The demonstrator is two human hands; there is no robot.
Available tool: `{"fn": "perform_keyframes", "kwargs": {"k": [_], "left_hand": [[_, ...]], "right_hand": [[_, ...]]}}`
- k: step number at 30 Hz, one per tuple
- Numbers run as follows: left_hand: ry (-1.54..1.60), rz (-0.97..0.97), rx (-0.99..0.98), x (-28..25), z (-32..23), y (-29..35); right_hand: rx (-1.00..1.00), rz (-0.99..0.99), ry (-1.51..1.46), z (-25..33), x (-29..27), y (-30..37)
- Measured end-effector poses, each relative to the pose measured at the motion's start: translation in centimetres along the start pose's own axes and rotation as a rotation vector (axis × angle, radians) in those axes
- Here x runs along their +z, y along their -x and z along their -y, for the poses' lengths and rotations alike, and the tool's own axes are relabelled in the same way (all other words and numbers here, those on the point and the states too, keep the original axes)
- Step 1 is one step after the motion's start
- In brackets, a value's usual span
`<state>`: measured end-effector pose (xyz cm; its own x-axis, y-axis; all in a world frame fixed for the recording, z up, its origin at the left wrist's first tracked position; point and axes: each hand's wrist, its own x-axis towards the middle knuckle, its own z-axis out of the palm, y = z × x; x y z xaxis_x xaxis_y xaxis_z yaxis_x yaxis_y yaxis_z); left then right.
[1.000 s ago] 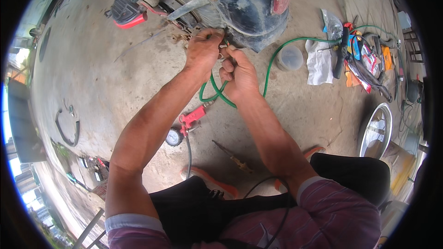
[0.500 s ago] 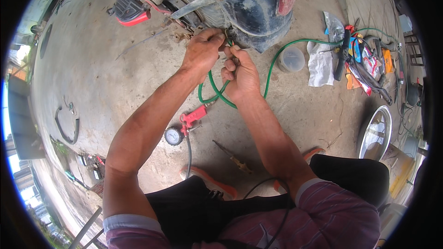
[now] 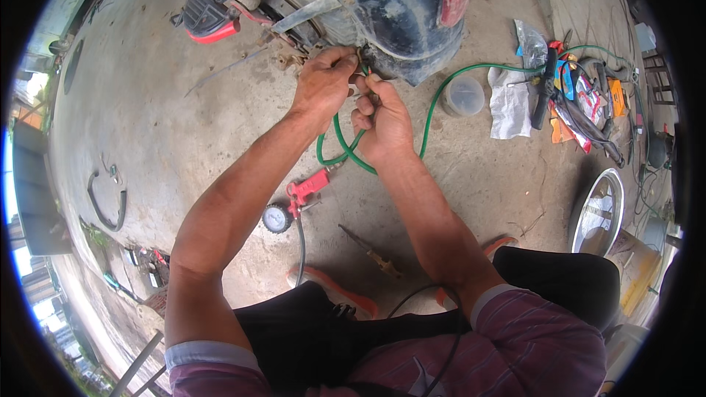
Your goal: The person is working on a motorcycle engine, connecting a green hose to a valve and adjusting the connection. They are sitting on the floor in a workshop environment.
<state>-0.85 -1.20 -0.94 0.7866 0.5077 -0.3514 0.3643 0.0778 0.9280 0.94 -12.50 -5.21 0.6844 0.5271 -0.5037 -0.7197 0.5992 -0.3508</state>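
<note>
My left hand [image 3: 321, 88] is closed in a pinch just under the lower edge of a muddy dark fender [image 3: 412, 44] on a motorbike. My right hand [image 3: 386, 125] is closed beside it, thumb and fingertips meeting at nearly the same spot. Between the fingertips show small bits of green and red, too small to name. A green hose [image 3: 429, 129] loops on the floor below and behind my hands. The hose runs to a red tire inflator gun [image 3: 309, 185] with a round pressure gauge [image 3: 276, 217], lying under my forearms.
A screwdriver-like tool [image 3: 382, 262] lies between my shoes. At right are a clear plastic tub [image 3: 464, 95], crumpled white paper [image 3: 510, 103], a pile of packets and tools, and a metal basin [image 3: 599, 209]. A black curved tube [image 3: 110, 213] lies at left.
My left hand and forearm have shifted very slightly to the right. My right hand and the things on the floor stay where they were.
</note>
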Motion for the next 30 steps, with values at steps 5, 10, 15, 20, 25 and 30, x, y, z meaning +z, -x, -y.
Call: {"fn": "perform_keyframes", "kwargs": {"k": [5, 10, 15, 20, 25, 30], "left_hand": [[0.008, 0.002, 0.015, 0.03, 0.3, -0.24], [0.014, 0.009, 0.019, 0.01, 0.15, -0.17], [0.05, 0.011, 0.016, 0.02, 0.45, -0.38], [0.034, 0.005, 0.027, 0.12, 0.44, -0.37], [0.011, 0.001, 0.014, -0.02, 0.4, -0.39], [-0.03, -0.008, 0.019, 0.06, 0.28, -0.34]], "right_hand": [[-0.001, -0.007, -0.004, 0.04, -0.04, -0.07], [-0.008, -0.002, -0.004, 0.08, 0.11, 0.07], [-0.009, 0.012, 0.003, 0.05, 0.13, 0.09], [-0.009, 0.026, 0.004, 0.07, 0.06, 0.06], [0.004, 0.004, -0.001, 0.03, 0.18, 0.06], [0.002, -0.001, 0.018, 0.1, -0.19, -0.26]]}}
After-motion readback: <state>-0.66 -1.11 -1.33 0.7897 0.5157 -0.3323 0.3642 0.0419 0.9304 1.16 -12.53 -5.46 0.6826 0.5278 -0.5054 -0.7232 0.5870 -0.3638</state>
